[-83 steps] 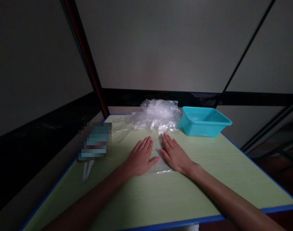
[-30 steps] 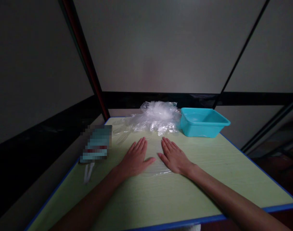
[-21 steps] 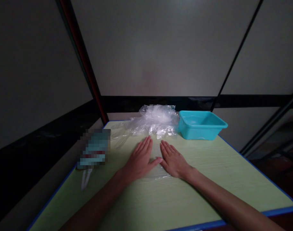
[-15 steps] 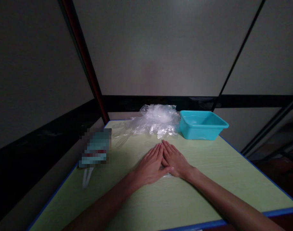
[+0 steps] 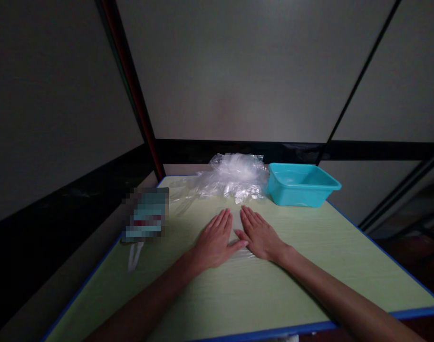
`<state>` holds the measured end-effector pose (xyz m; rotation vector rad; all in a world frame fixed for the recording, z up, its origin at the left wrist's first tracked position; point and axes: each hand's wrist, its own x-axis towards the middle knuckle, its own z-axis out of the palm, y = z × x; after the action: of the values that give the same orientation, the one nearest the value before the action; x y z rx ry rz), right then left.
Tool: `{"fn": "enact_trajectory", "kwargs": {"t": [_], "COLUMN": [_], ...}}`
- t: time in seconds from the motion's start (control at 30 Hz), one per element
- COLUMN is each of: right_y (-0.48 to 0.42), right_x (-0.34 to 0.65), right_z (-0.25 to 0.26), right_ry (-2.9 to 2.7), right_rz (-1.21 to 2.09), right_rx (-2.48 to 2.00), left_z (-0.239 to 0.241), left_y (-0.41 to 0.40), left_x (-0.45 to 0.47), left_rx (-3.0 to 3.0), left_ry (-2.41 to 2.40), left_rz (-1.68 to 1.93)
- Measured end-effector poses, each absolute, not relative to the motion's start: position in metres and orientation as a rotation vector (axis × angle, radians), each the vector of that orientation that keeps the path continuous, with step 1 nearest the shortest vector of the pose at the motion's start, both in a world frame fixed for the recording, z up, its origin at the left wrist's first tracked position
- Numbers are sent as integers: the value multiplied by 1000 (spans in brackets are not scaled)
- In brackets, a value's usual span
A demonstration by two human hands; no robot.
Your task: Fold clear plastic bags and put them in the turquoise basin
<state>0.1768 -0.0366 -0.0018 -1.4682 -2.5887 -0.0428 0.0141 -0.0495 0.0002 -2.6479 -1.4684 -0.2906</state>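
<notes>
My left hand lies flat on a thin clear plastic sheet spread on the pale green table, fingers stretched out. My right hand lies flat beside it on the same sheet, fingers together and extended. The two thumbs nearly touch. A heap of crumpled clear plastic bags sits just beyond the fingertips.
A turquoise plastic tub stands at the far right of the table. A blurred bluish packet lies at the left edge with a white strap below it. Dark frame bars and grey panels rise behind. The table has a blue rim.
Half a second ago my hands were pressed together at the fingertips; they have since slid apart sideways over the plastic sheet, still flat on it.
</notes>
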Motion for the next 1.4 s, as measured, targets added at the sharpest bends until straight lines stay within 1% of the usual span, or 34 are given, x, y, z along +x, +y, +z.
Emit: {"fn": "enact_trajectory", "kwargs": {"t": [0.27,0.73,1.0,1.27,1.4], "right_y": [-38,-38,-37,-38,-38], "right_x": [177,176,176,176,177], "right_z": [2,-1,-1,-1,0], "right_ry": [-2571,-2545,-2550,-2508,-2497], "right_rz": [-10,-5,13,21,52], "right_rx": [-1472,-1476,-1478,-1460,-1443], "left_z": [-1,-6,2,15,20], "left_y": [-48,-46,-47,-51,-53], "left_x": [-6,-8,-10,-28,-25], "left_rx": [-2628,-2635,-2696,-2686,-2675], "left_ry": [-1498,-1488,-1545,-1697,-1744], "left_rz": [-261,-248,-237,-42,-7]}}
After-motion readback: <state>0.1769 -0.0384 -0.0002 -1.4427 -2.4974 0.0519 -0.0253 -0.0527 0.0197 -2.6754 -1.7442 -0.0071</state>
